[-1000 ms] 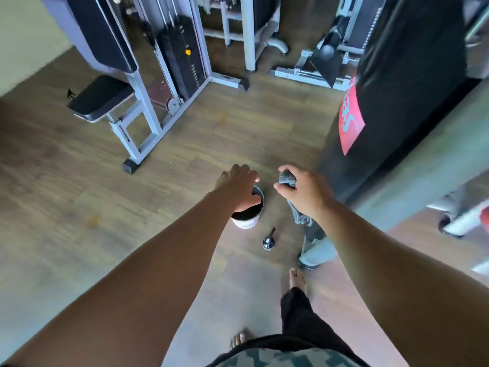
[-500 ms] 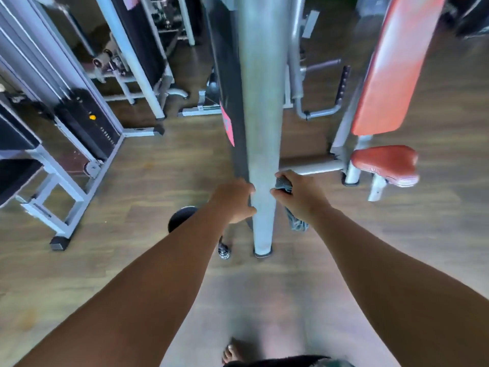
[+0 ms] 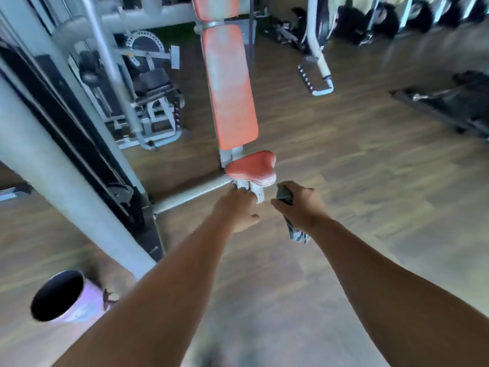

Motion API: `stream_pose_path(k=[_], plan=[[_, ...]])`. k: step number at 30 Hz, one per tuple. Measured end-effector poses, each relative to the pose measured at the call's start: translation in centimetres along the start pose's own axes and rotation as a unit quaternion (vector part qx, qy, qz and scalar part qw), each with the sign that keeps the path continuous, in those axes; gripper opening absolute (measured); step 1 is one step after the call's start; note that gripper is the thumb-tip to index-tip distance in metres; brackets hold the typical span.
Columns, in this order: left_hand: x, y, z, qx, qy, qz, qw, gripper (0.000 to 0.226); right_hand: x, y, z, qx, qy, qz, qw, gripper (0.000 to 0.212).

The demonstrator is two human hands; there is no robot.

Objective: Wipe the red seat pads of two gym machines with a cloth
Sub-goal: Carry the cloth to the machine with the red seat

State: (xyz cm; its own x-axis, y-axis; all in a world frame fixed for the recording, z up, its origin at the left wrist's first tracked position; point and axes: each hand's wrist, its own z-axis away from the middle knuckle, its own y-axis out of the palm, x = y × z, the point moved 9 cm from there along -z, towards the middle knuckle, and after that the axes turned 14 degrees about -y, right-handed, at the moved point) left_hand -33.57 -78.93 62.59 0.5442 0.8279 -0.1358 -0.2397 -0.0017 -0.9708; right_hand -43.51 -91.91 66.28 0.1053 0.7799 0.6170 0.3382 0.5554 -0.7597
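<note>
light: soft, even daylight, no hard shadows | blur: motion smear over floor [image 3: 370, 181] and my forearms | edges: wide-angle bending | sharpest: red seat pad [image 3: 251, 165]

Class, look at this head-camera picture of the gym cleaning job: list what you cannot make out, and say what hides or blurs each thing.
- Most of the grey cloth: bunched inside the right hand.
- Left hand fingertips: curled under, near the seat bracket; contact unclear.
- Contents of the dark container: interior in shadow, motion-blurred.
- Red backrest top: cut off by the upper edge.
- Second machine's seat pad: not identifiable.
</note>
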Motion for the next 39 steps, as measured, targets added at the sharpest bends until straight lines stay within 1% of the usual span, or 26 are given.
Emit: stream_pose_path(k=[3, 6, 9, 13, 17, 23, 27, 30, 34, 37, 39], plan=[[-5.2, 1.0, -3.8, 0.017, 0.020, -0.004, 1.000, 0.064, -5.3, -3.6, -1.1, -0.020, 0.021, 0.005, 1.000, 0.044], [-8.6, 1.7, -8.1, 0.021, 0.023, 0.005, 0.999, 0.061, -9.8, -5.5, -3.2, -0.032, 0.029, 0.009, 0.999, 0.044], [-10.2, 2.7, -12.8, 0.026, 0.020, 0.008, 0.999, 0.060, -13.5, -5.9, -6.7, -0.032, 0.035, 0.006, 0.999, 0.043], [-10.5, 3.6, -19.5, 0.043, 0.016, 0.016, 0.999, 0.059, -17.7, -5.1, -12.3, -0.023, 0.046, -0.004, 0.999, 0.045], [-9.2, 3.9, -25.5, 0.058, -0.011, 0.035, 0.998, 0.058, -20.7, -3.4, -18.0, -0.001, 0.047, -0.013, 0.999, 0.044], [-6.4, 4.9, -32.8, 0.070, -0.070, 0.068, 0.993, 0.057, -24.3, 0.1, -26.2, 0.062, 0.040, -0.023, 0.997, 0.036], [-4.6, 7.2, -38.0, 0.078, -0.115, 0.086, 0.987, 0.053, -27.3, 3.7, -32.0, 0.122, 0.021, -0.020, 0.992, 0.033], [-2.7, 9.5, -42.2, 0.089, -0.168, 0.107, 0.976, 0.051, -30.0, 7.5, -36.5, 0.175, 0.000, -0.023, 0.984, 0.030], [-0.6, 13.1, -46.8, 0.114, -0.221, 0.127, 0.960, 0.048, -33.8, 13.2, -41.5, 0.237, -0.029, -0.034, 0.970, 0.039], [0.9, 15.8, -49.1, 0.126, -0.254, 0.144, 0.948, 0.048, -36.3, 16.6, -43.9, 0.267, -0.037, -0.036, 0.962, 0.039], [2.1, 17.3, -50.2, 0.132, -0.271, 0.154, 0.941, 0.049, -37.4, 18.5, -45.2, 0.285, -0.043, -0.030, 0.957, 0.043]])
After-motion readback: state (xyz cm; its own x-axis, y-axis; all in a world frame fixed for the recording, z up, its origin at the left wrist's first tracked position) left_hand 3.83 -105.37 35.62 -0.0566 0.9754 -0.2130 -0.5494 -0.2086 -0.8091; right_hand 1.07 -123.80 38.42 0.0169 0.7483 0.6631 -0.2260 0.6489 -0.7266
